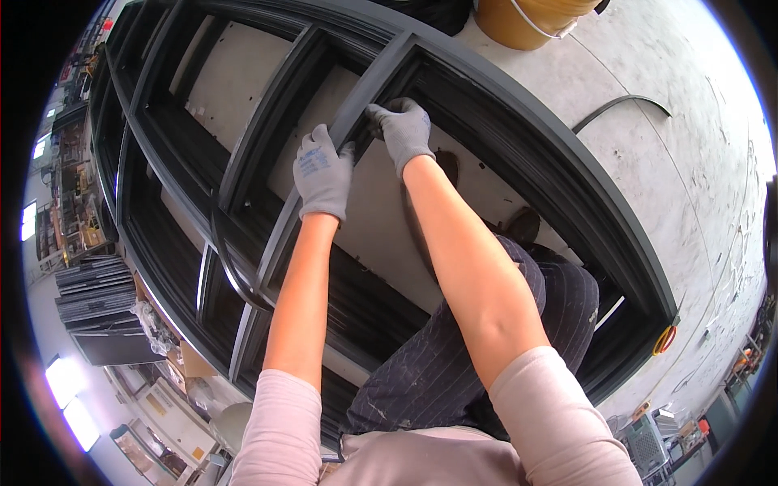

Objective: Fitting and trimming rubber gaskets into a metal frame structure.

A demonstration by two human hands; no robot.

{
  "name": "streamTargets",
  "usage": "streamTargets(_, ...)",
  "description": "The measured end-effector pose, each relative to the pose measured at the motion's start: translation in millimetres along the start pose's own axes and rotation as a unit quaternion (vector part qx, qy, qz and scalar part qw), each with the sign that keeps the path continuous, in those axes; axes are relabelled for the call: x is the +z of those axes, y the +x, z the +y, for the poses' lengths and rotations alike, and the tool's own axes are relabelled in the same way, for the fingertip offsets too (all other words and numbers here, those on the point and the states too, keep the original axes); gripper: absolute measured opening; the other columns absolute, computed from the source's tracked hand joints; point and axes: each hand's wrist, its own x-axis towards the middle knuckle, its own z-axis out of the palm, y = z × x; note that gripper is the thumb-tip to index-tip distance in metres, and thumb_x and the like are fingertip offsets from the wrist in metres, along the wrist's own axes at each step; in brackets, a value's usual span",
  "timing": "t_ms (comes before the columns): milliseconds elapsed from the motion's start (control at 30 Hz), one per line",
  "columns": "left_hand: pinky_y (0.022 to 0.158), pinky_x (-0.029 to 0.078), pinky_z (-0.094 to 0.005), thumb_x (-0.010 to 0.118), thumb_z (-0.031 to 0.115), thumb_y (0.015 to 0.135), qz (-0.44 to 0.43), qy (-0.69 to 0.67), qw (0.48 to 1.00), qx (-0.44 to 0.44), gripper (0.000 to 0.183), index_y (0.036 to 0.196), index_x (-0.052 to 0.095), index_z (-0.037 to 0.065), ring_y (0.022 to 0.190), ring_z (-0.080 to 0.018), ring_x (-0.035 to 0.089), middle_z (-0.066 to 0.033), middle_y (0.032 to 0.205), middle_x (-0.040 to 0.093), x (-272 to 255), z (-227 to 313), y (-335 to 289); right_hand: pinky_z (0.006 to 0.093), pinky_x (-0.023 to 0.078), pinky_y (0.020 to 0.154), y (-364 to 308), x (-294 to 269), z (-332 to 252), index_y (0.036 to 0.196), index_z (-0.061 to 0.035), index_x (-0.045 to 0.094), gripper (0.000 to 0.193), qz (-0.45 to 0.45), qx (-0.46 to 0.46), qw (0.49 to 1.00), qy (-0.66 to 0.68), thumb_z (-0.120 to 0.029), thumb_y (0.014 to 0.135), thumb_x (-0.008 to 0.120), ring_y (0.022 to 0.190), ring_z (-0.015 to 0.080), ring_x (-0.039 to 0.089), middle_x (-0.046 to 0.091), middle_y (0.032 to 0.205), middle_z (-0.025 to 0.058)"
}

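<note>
A stack of dark grey metal frames (377,81) with crossbars lies in front of me. Both my hands wear grey gloves. My left hand (322,176) is closed over a crossbar, its thumb on one side and its fingers on the other. Just right of it, my right hand (403,134) pinches at the same bar's inner edge. A thin black strip (415,223), rubber-like, hangs below the right wrist and seems to run up into those fingers; the fingertips partly hide it. Another dark curved strip (223,263) loops over the bars at left.
A yellow-brown bucket (527,20) stands on the concrete floor beyond the frames. A loose black strip (624,101) curves out over the floor at right. My striped trouser leg (438,356) is inside a frame opening. Stacked dark panels (101,304) stand at far left.
</note>
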Motion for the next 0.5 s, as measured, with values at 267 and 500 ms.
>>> streamTargets(267,0.083,0.050,-0.0415,0.069,0.037,0.082,-0.023,-0.021,0.999,0.005,0.052,0.118,0.052,0.003,0.099,-0.0341,0.061,-0.0185,0.104,0.062,-6,10,11,0.0270,0.047,0.059,2,5,-9,0.100,0.0040,0.066,0.022,0.122,-0.039,0.987,0.095,-0.011,0.085,0.071,0.061,0.0117,0.058,0.066,0.077,0.0064)
streamTargets(500,0.086,0.049,-0.0419,0.067,0.038,0.082,-0.028,-0.044,0.999,0.006,0.054,0.121,0.053,0.003,0.103,-0.0358,0.060,-0.0188,0.111,0.062,-4,22,28,0.0279,0.048,0.058,7,2,-14,0.100,0.0044,0.066,0.023,0.068,-0.012,0.991,0.114,-0.009,0.083,0.072,0.060,0.0127,0.059,0.066,0.077,0.0077)
